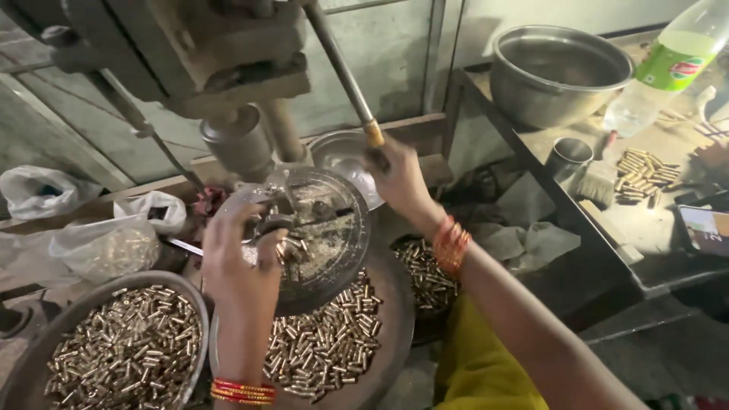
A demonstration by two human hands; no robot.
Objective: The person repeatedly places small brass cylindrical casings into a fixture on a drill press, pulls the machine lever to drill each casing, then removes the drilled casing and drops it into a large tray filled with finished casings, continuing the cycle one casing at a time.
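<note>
Two hands work at a small press. The left hand (241, 254) reaches over the near rim of the round metal dish (334, 235) under the machine, fingers pinched together, seemingly on a small brass piece, though the blur makes that uncertain. The right hand (399, 182) is clenched around the lower end of the slanted lever (343, 76), just beyond the dish's far right edge. Brass pieces fill the tray (387, 304) beneath the dish and the big bowl (114, 349) at the near left corner. A steel pot (558, 72) and a plastic bottle (668, 64) stand on the shelf (653, 228) at right.
</note>
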